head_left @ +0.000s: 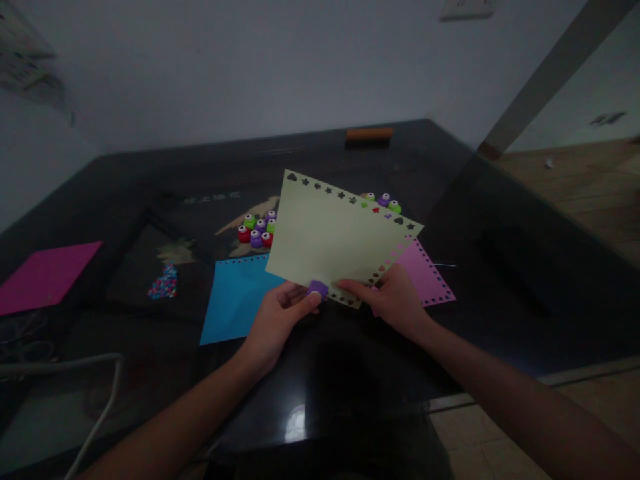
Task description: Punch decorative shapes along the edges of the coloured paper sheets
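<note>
Between both hands I hold up a pale yellow sheet of paper (335,233), tilted above the table. Star, heart and other shaped holes run along its top, right and part of its bottom edge. My left hand (287,303) is closed around a purple craft punch (318,290), which sits on the sheet's bottom edge with my thumb on it. My right hand (395,300) pinches the sheet near its lower right corner. Beneath lie a blue sheet (240,300) at left and a pink sheet (425,273) at right, both with punched edges.
Several red, green and purple craft punches (256,230) stand behind the yellow sheet, with more punches (384,200) to the right. Small colourful paper cut-outs (165,283) lie left, near a magenta sheet (50,277). A brown roll (369,135) rests at the table's back. A white cable (107,393) crosses front left.
</note>
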The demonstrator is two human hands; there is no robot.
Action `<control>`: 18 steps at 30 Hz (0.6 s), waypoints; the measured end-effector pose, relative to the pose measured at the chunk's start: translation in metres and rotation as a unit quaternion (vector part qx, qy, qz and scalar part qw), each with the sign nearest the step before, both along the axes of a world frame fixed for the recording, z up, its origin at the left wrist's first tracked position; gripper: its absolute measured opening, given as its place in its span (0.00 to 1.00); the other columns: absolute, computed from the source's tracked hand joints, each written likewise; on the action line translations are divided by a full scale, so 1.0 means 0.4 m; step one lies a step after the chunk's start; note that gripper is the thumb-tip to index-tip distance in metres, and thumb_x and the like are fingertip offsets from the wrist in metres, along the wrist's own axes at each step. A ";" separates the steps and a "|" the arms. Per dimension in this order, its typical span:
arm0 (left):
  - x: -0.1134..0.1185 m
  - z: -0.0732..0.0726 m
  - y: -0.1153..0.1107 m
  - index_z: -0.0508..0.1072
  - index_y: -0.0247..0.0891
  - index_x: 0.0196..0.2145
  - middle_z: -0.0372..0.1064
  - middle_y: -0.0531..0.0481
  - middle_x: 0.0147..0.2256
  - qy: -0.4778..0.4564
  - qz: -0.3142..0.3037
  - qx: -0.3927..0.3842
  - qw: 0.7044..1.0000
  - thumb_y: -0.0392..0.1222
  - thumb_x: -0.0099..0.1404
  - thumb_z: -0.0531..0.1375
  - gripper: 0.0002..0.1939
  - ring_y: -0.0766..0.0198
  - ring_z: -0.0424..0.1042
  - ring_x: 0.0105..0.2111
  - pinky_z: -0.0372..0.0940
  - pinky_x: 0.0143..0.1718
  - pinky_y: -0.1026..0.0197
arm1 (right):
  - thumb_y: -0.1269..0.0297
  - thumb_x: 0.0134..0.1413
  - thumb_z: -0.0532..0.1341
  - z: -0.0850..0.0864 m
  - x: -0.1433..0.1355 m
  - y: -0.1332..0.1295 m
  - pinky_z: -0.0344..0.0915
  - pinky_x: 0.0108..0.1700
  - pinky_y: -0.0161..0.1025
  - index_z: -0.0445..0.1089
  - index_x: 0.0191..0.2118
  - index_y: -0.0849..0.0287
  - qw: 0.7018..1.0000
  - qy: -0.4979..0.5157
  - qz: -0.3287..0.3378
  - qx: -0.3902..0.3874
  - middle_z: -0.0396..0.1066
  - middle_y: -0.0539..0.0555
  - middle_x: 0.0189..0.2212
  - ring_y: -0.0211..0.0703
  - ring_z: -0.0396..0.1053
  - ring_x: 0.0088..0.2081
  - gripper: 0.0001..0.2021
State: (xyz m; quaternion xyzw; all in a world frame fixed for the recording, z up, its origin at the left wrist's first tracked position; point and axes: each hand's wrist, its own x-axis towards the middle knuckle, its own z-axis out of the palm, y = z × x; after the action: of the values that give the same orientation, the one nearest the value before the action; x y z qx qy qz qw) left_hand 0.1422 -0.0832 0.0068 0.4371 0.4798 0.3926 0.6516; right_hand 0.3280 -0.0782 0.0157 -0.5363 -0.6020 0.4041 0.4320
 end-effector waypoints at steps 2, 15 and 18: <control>0.000 0.002 -0.001 0.75 0.37 0.34 0.75 0.47 0.34 0.007 0.003 -0.001 1.000 0.45 0.52 0.66 0.12 0.60 0.72 0.35 0.63 0.38 0.60 | 0.60 0.45 0.66 0.001 0.000 0.000 0.71 0.36 0.40 0.75 0.34 0.57 1.000 0.000 -0.001 0.004 0.78 0.53 0.33 0.44 0.75 0.34 0.09; 0.001 0.009 -0.001 0.76 0.37 0.31 0.73 0.50 0.28 0.016 0.008 0.003 1.000 0.46 0.51 0.66 0.11 0.64 0.69 0.30 0.62 0.35 0.62 | 0.60 0.45 0.66 0.005 0.000 -0.005 0.71 0.35 0.39 0.75 0.34 0.57 1.000 -0.003 -0.007 0.005 0.78 0.53 0.33 0.44 0.75 0.33 0.10; -0.001 0.006 0.000 0.76 0.37 0.32 0.74 0.50 0.29 0.011 0.006 0.004 1.000 0.46 0.52 0.67 0.12 0.64 0.69 0.30 0.61 0.35 0.63 | 0.60 0.45 0.66 0.008 -0.002 -0.006 0.71 0.36 0.39 0.75 0.35 0.58 1.000 0.000 -0.009 0.004 0.78 0.54 0.35 0.45 0.75 0.34 0.10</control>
State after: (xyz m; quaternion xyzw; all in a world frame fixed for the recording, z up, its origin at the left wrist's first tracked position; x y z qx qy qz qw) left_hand 0.1418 -0.0833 0.0093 0.4410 0.4878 0.3935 0.6425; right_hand 0.3273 -0.0806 0.0189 -0.5398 -0.5988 0.3977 0.4380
